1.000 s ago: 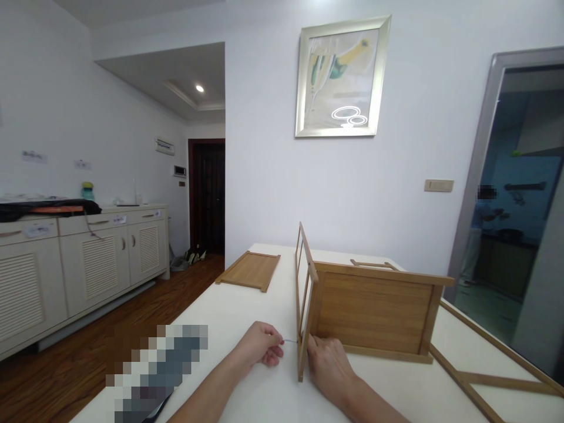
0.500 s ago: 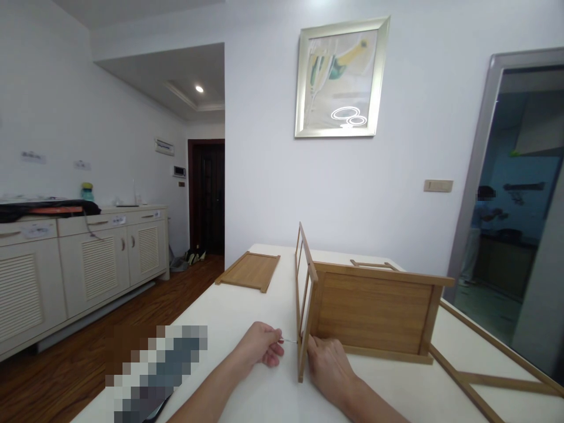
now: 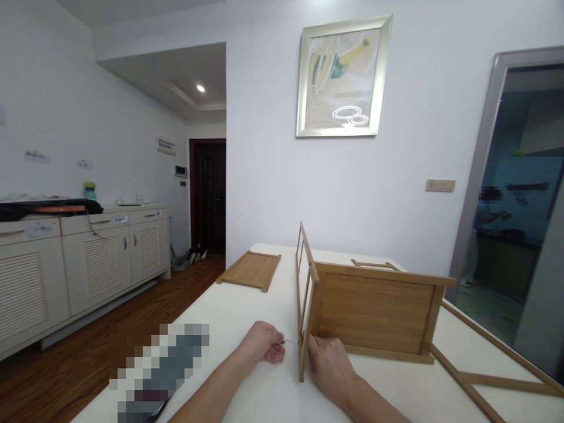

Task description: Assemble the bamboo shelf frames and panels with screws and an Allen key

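My left hand [image 3: 264, 345] is closed, pinching a thin silvery rod [image 3: 291, 341] that looks like a hex key. Its far end meets the lower part of an upright wooden side frame [image 3: 303, 329]. On the frame's other side, my right hand [image 3: 331, 365] is closed around the frame's lower part, thumb side against the wood; some fingers are hidden. A brown wooden panel [image 3: 374, 311] stands on its long edge, meeting the side frame at an angle just behind my right hand.
A second wooden panel [image 3: 250, 270] lies flat on the white table [image 3: 247, 311] at the back left. More wooden frame pieces [image 3: 506, 383] lie at the right, and another frame piece [image 3: 373, 264] behind the standing panel. A blurred-out dark object [image 3: 171, 364] is at the front left.
The view has shifted very slightly. Both hands, the rod and the wooden parts keep nearly the same places.
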Demonstrator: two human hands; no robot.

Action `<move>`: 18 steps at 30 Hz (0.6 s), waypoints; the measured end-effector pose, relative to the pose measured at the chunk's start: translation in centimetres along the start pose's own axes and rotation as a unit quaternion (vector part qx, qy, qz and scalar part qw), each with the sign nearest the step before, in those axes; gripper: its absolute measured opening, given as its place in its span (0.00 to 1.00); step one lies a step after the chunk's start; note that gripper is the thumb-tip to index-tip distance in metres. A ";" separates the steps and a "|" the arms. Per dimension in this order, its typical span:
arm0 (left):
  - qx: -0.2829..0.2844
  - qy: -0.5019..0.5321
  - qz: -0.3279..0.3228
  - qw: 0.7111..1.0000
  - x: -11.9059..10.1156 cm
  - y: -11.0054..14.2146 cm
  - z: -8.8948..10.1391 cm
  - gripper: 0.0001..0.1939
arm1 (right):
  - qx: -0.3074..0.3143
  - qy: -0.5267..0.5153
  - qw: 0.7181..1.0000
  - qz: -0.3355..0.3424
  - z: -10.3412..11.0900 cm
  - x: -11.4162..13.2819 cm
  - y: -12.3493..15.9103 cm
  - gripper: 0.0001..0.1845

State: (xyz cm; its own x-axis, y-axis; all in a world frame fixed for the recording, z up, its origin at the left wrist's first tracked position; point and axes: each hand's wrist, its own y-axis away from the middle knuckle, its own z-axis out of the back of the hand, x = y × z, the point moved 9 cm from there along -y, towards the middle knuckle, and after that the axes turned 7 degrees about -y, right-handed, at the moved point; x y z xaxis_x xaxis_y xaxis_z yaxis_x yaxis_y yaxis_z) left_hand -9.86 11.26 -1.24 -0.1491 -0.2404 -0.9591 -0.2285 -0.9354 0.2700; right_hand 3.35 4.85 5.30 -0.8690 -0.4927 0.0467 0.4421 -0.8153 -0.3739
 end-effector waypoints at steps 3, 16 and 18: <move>-0.006 0.004 -0.007 1.000 -0.1 0.0 0.0 0.11 | 0.001 0.001 1.000 0.002 0.0 0.0 0.0 0.19; -0.011 0.021 -0.052 0.998 -0.5 -0.4 0.1 0.08 | 0.005 -0.001 1.000 0.002 -0.1 0.0 0.0 0.17; -0.018 0.027 -0.057 0.998 -0.5 -0.5 0.1 0.09 | 0.006 -0.001 1.000 0.002 0.0 0.0 0.0 0.17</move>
State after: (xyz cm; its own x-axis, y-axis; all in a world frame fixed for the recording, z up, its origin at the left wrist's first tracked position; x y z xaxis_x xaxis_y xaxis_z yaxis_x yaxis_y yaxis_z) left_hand -9.81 11.88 -0.83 -0.0722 -0.1436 -0.9870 -0.2066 -0.9660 0.1556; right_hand 3.37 4.87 5.25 -0.8666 -0.4966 0.0477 0.4481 -0.8168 -0.3635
